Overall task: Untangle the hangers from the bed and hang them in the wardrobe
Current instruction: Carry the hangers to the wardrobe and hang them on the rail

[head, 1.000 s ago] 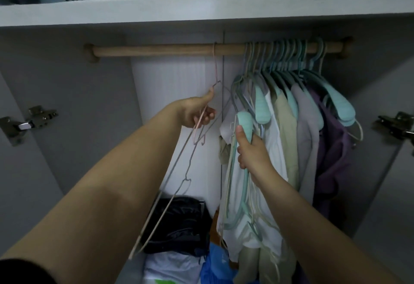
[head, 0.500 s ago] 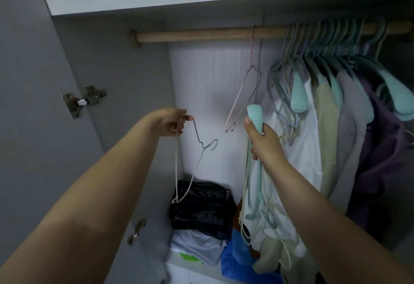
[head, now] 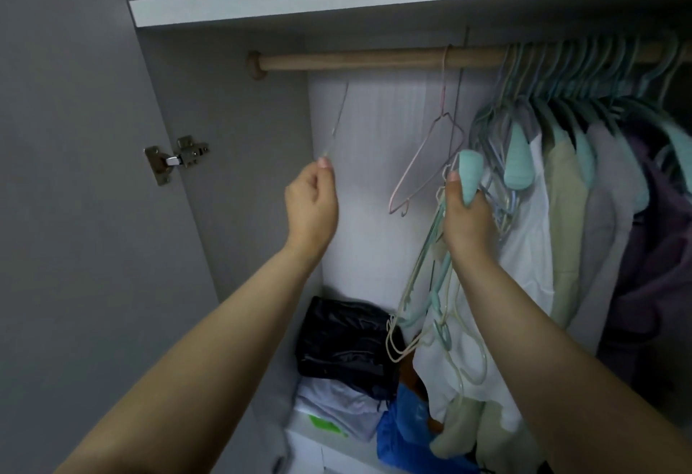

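— Left hand (head: 312,198) first: what have you got in it?

— Fingers curled, thumb and forefinger pinching the low end of a thin grey wire hanger (head: 336,121), left of centre. Its wire runs up toward the round wooden wardrobe rail (head: 374,60) across the upper middle but sits below it, not hooked on. I can't make out its hook; it's too faint against the white back panel.

— So how would you do it cleanly?

— I'd say lift until the hook clears the rail, then lower it onto the bare stretch left of the pink wire hanger (head: 427,163) already hung mid-frame, keeping the two apart so they don't snag.

— And the right hand (head: 468,219)?

— Wrapped round a tangled bunch of pale green and cream plastic hangers (head: 436,286), dangling right of centre, just beside the white garment. I'd hold that bunch low and steady, away from the teal hangers crowded at upper right.
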`<state>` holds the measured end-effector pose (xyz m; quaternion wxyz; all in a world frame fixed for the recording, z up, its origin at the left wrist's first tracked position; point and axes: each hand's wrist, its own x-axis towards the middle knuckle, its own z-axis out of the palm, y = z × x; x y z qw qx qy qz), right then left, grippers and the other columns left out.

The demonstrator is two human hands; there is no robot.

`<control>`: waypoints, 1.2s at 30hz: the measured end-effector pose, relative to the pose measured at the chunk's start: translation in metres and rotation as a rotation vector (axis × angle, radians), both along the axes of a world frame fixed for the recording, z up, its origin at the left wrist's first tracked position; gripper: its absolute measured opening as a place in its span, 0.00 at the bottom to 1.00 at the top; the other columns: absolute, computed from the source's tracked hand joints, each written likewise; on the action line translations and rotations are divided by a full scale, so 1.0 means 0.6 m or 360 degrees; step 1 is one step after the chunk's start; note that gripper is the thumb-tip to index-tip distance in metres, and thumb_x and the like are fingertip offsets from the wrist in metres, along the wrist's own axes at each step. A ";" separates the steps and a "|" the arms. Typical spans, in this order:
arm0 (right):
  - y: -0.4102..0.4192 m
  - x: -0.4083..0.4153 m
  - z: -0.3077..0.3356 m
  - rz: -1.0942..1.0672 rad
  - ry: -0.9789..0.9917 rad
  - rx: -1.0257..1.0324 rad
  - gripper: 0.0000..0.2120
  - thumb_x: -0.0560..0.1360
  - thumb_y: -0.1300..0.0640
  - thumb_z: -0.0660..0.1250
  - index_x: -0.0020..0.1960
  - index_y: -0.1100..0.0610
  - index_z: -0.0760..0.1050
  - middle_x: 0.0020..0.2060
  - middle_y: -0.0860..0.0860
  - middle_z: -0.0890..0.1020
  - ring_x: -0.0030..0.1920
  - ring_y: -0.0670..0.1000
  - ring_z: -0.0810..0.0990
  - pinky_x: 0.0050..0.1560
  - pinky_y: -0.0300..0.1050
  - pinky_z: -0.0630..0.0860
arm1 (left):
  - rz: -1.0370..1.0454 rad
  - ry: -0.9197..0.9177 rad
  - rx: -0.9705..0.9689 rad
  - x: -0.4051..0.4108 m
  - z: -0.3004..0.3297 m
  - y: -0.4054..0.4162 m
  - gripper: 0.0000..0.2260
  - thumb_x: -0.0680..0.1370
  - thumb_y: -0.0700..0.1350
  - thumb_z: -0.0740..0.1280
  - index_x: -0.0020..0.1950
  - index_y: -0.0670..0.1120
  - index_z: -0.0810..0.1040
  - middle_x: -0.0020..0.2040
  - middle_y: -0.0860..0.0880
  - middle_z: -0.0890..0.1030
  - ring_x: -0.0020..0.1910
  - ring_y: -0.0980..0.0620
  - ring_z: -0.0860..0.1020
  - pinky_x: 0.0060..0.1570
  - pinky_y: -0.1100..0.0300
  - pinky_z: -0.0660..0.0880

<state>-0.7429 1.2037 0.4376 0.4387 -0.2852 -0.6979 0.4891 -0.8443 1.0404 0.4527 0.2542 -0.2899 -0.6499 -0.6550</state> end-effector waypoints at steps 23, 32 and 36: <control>0.026 0.045 0.016 0.0135 0.0263 -0.0139 0.15 0.74 0.35 0.60 0.41 0.45 0.71 0.32 0.44 0.73 0.31 0.46 0.71 0.34 0.44 0.68 | -0.0421 -0.0377 -0.0707 -0.057 -0.047 0.104 0.20 0.80 0.35 0.52 0.68 0.52 0.67 0.57 0.42 0.79 0.50 0.44 0.80 0.44 0.52 0.77; 0.005 0.059 0.024 0.0333 0.0323 -0.0231 0.15 0.77 0.38 0.59 0.42 0.49 0.72 0.29 0.46 0.70 0.26 0.46 0.68 0.31 0.45 0.67 | -0.0644 -0.0073 -0.1028 -0.001 -0.026 0.144 0.20 0.84 0.44 0.54 0.76 0.52 0.61 0.67 0.49 0.76 0.63 0.48 0.76 0.64 0.53 0.72; -0.017 0.069 0.030 0.0611 0.0443 -0.0402 0.15 0.79 0.42 0.59 0.43 0.53 0.70 0.28 0.48 0.66 0.24 0.45 0.64 0.27 0.41 0.65 | -0.0470 -0.0137 -0.0908 0.013 -0.043 0.112 0.16 0.84 0.50 0.53 0.71 0.50 0.68 0.61 0.48 0.72 0.57 0.52 0.74 0.58 0.61 0.67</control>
